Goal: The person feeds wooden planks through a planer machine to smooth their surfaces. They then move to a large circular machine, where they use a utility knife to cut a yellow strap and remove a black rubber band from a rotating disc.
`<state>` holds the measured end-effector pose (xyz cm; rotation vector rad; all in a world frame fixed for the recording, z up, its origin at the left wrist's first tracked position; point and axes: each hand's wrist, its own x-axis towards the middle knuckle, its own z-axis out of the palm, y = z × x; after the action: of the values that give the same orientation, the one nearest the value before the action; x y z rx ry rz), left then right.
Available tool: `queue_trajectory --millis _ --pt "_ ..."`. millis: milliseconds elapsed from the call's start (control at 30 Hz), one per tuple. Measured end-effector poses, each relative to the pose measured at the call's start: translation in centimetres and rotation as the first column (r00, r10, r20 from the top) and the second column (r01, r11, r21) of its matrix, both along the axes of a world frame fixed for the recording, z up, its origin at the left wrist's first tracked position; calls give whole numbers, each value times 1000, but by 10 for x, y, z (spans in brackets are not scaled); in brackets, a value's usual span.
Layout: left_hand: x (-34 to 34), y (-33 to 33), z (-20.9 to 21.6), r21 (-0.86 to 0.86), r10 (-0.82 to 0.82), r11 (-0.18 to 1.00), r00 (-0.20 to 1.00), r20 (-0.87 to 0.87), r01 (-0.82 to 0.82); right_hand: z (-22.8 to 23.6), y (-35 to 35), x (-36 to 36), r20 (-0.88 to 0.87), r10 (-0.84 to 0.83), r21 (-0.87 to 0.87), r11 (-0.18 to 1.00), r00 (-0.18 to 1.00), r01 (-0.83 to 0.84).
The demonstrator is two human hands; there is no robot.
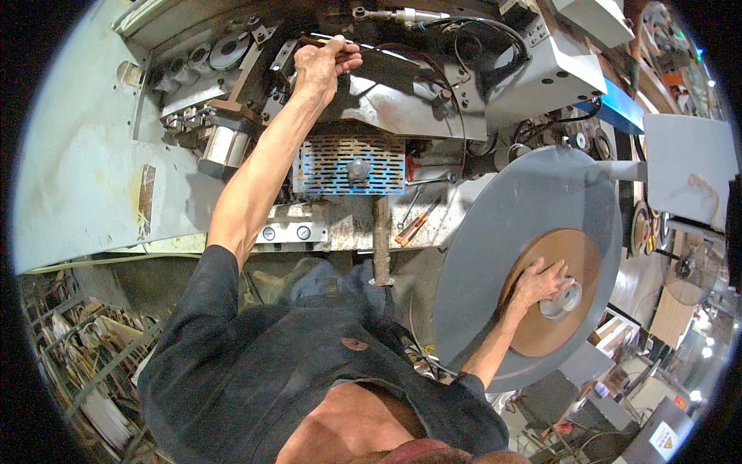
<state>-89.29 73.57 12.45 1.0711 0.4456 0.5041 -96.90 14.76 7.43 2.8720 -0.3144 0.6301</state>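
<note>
My left hand reaches up to the far side of the machine, its fingers pinched round a thin dark strip. From there the strip runs right, then bends down past a metal plate. Just beyond the fingers lies a thin pale rod or edge, too small to make out. On the right stands a large grey disc-shaped reel with a brown wound core and a metal hub. My right hand lies on the core beside the hub, fingers spread, gripping nothing.
Before me is a slotted blue metal plate with a knob. An orange-handled cutter and a wrench lie on the bench. Two gauges sit near the front edge. Rollers stand at left; a rack of strips is lower left.
</note>
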Motion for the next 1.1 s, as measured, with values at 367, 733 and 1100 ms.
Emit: queue_trajectory --millis 367,733,1100 --pt "-41 -30 34 148 60 987 997 56 -67 34 246 127 185 847 567 322 498 -758" --pt "16 5 -13 -13 114 992 948 -298 -123 57 383 152 231 969 373 -6 87 -928" --pt "40 -75 -23 407 285 906 878 -384 -116 25 381 172 146 975 57 159 166 -986"
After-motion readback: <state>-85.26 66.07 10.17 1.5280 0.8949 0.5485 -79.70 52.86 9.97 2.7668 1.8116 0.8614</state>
